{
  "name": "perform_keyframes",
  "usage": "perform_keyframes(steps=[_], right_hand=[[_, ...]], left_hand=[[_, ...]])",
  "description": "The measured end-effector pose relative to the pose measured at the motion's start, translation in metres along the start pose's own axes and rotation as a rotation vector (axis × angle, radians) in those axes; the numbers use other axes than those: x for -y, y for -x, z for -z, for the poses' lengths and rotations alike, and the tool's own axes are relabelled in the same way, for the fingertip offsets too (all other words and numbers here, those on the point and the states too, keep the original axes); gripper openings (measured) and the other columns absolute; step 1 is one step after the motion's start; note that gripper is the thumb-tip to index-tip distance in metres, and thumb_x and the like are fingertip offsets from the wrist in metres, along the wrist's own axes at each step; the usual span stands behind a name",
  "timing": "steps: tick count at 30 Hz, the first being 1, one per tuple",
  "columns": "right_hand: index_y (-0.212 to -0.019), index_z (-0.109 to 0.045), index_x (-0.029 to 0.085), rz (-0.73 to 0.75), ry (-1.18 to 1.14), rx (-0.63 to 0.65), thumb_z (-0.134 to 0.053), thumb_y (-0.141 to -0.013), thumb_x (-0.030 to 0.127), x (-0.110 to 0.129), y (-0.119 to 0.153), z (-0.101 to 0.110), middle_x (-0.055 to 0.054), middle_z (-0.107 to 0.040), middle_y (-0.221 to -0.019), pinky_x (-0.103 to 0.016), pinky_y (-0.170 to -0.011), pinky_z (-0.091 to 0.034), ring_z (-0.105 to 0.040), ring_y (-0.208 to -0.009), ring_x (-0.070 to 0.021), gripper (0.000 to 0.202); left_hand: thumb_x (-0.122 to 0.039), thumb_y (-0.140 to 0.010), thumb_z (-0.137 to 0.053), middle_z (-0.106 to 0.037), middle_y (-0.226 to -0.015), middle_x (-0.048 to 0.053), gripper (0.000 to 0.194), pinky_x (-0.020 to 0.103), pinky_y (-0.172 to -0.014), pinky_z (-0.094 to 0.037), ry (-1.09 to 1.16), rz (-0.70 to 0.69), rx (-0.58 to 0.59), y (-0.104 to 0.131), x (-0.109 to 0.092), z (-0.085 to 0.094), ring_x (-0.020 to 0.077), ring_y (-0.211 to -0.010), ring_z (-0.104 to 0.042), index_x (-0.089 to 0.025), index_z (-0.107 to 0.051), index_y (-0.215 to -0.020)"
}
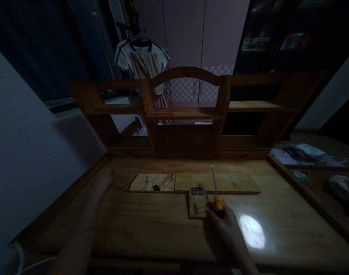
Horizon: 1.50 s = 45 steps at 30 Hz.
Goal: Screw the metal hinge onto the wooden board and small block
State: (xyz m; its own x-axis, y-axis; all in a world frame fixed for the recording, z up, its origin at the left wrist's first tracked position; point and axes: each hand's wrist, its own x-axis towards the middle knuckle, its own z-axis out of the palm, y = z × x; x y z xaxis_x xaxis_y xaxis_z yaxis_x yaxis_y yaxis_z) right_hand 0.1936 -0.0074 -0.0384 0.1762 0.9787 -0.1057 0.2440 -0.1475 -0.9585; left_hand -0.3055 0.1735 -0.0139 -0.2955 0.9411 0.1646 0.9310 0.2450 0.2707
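My right hand (226, 225) grips a screwdriver (218, 201) by its yellow and black handle, the shaft pointing up and away. Its thumb and fingertips also touch the right edge of a small wooden block (197, 206). A metal hinge (197, 190) sits on the block's far edge, beside a long wooden board (214, 183) lying flat on the desk. On the left, my left hand (104, 178) rests low over the desk top, fingers drawn together. A tiny shiny bit (115, 174) shows at its fingertips, too small and dim to name.
The wooden desk (151, 225) has a shelf unit (188, 112) along its back. A wall (48, 152) closes off the left side. Papers and bags (309, 152) lie on another surface at right. A pale cable (21, 258) hangs at the near left corner.
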Motion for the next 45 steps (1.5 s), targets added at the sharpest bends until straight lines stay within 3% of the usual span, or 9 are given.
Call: perform_keyframes(steps=[3,5,7,10,14,18,23,40,45], right_hand=[[-0.105,-0.056,0.012,-0.007,0.019,-0.013,-0.064,-0.079,0.048,0.005,0.001,0.001,-0.008,-0.064,-0.098,-0.030,-0.081,-0.045,-0.059,-0.091,-0.0218,0.045],[-0.104,-0.057,0.012,-0.009,0.043,-0.016,-0.063,-0.080,0.046,0.008,0.002,0.001,-0.008,-0.064,-0.096,-0.030,-0.080,-0.045,-0.059,-0.090,-0.0212,0.042],[-0.103,-0.057,0.012,-0.013,0.049,-0.011,-0.063,-0.080,0.045,0.010,0.003,0.000,-0.007,-0.064,-0.095,-0.030,-0.080,-0.045,-0.059,-0.089,-0.0209,0.040],[-0.104,-0.057,0.012,-0.019,0.034,-0.009,-0.064,-0.079,0.044,0.010,0.003,-0.001,-0.007,-0.064,-0.097,-0.030,-0.080,-0.046,-0.060,-0.090,-0.0211,0.041],[-0.104,-0.056,0.013,-0.003,0.025,-0.018,-0.064,-0.079,0.043,0.009,0.003,-0.002,-0.007,-0.064,-0.098,-0.030,-0.081,-0.045,-0.059,-0.091,-0.0208,0.040],[-0.104,-0.055,0.014,0.015,0.036,-0.028,-0.063,-0.081,0.043,0.011,0.005,-0.003,-0.006,-0.064,-0.096,-0.029,-0.080,-0.045,-0.059,-0.089,-0.0197,0.038],[-0.101,-0.055,0.015,0.031,0.099,-0.057,-0.061,-0.082,0.041,0.011,0.006,-0.004,-0.005,-0.064,-0.095,-0.028,-0.079,-0.044,-0.059,-0.088,-0.0190,0.033],[-0.105,-0.053,0.017,0.052,0.087,-0.084,-0.057,-0.086,0.048,0.006,0.007,-0.007,-0.004,-0.063,-0.094,-0.029,-0.076,-0.043,-0.058,-0.086,-0.0196,0.037],[-0.106,-0.053,0.016,0.074,0.066,-0.082,-0.057,-0.086,0.046,0.008,0.008,-0.007,-0.005,-0.063,-0.097,-0.029,-0.078,-0.043,-0.058,-0.089,-0.0203,0.036]], left_hand=[[-0.022,-0.078,-0.058,-0.062,-0.082,0.007,0.024,0.026,-0.076,-0.042,0.036,-0.014,0.043,-0.001,-0.026,0.002,0.0178,-0.080,-0.058,-0.004,-0.065,-0.093],[-0.023,-0.083,-0.054,-0.062,-0.096,0.006,0.030,0.024,-0.079,-0.043,0.145,-0.139,-0.006,0.013,-0.070,0.007,0.0158,-0.087,-0.058,-0.009,-0.062,-0.107],[-0.024,-0.082,-0.055,-0.061,-0.097,0.006,0.026,0.025,-0.080,-0.046,0.455,-0.382,-0.056,0.042,-0.129,0.012,0.0151,-0.086,-0.058,-0.012,-0.063,-0.104],[-0.026,-0.085,-0.056,-0.061,-0.098,0.005,0.017,0.025,-0.084,-0.047,0.790,-0.669,0.073,0.099,-0.217,0.012,0.0137,-0.090,-0.059,-0.015,-0.062,-0.097],[-0.024,-0.086,-0.058,-0.063,-0.093,0.004,0.012,0.023,-0.081,-0.048,0.977,-0.754,0.288,0.154,-0.277,-0.011,0.0125,-0.087,-0.060,-0.014,-0.061,-0.094],[-0.033,-0.086,-0.063,-0.066,-0.094,0.002,0.019,0.024,-0.083,-0.047,1.048,-0.683,0.366,0.169,-0.283,-0.038,0.0129,-0.090,-0.062,-0.017,-0.065,-0.096],[-0.033,-0.086,-0.064,-0.067,-0.099,0.000,0.017,0.023,-0.088,-0.046,1.028,-0.690,0.392,0.171,-0.279,-0.051,0.0124,-0.094,-0.062,-0.020,-0.068,-0.097],[-0.026,-0.094,-0.052,-0.059,-0.110,0.006,0.024,0.031,-0.092,-0.043,0.635,-1.151,0.072,0.169,-0.275,-0.057,0.0151,-0.105,-0.051,-0.024,-0.068,-0.112],[-0.028,-0.095,-0.051,-0.054,-0.123,0.007,0.033,0.035,-0.100,-0.040,0.556,-1.114,0.065,0.177,-0.277,-0.039,0.0177,-0.115,-0.048,-0.025,-0.060,-0.126]])
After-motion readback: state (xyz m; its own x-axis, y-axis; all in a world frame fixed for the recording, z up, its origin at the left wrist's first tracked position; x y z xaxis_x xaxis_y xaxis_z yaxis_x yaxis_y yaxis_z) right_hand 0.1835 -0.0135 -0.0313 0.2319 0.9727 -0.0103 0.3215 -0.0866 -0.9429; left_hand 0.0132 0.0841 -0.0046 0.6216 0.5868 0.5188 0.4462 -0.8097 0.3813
